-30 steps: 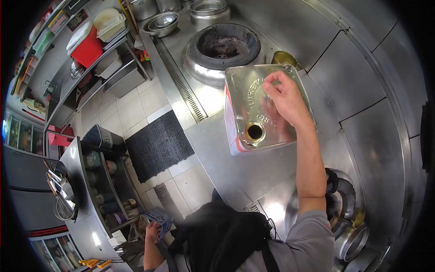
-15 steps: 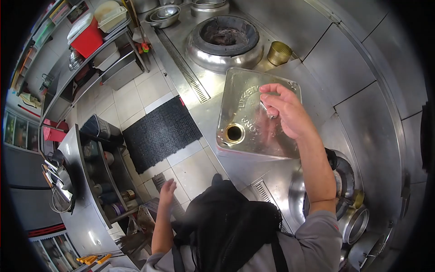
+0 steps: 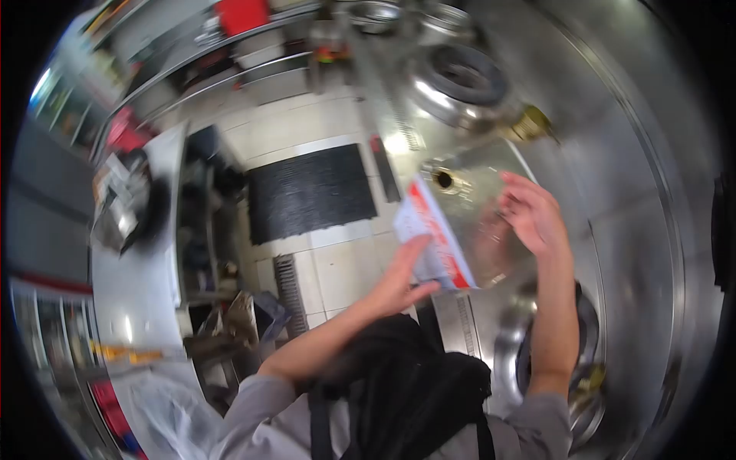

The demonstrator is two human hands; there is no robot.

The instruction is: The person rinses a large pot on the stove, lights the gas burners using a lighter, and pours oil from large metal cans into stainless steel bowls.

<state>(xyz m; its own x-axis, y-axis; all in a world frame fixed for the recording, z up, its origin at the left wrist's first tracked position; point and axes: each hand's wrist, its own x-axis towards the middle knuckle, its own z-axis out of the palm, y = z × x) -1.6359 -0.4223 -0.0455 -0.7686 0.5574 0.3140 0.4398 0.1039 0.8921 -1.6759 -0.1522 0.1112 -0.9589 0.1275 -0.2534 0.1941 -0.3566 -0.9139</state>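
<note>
A large square metal tin (image 3: 491, 180) stands tilted in front of me, with a round open spout hole (image 3: 444, 179) in its top. One side shows a white and red label (image 3: 438, 238). My right hand (image 3: 534, 218) is closed over the top, where the handle sits; motion blur hides the exact grip. Beside the labelled side is my left hand (image 3: 402, 277), fingers stretched and thumb apart. Whether it touches the tin I cannot tell.
A wok burner (image 3: 460, 77) and a gold-coloured can (image 3: 530, 124) are beyond the tin. Another burner (image 3: 529, 337) lies near my right elbow. A black mat (image 3: 310, 192) covers part of the tiled floor. A steel counter (image 3: 138, 291) runs along the left.
My left hand has come up from my side to the tin. The tin has turned and tilted, bringing its labelled side into view. The camera view has also swung.
</note>
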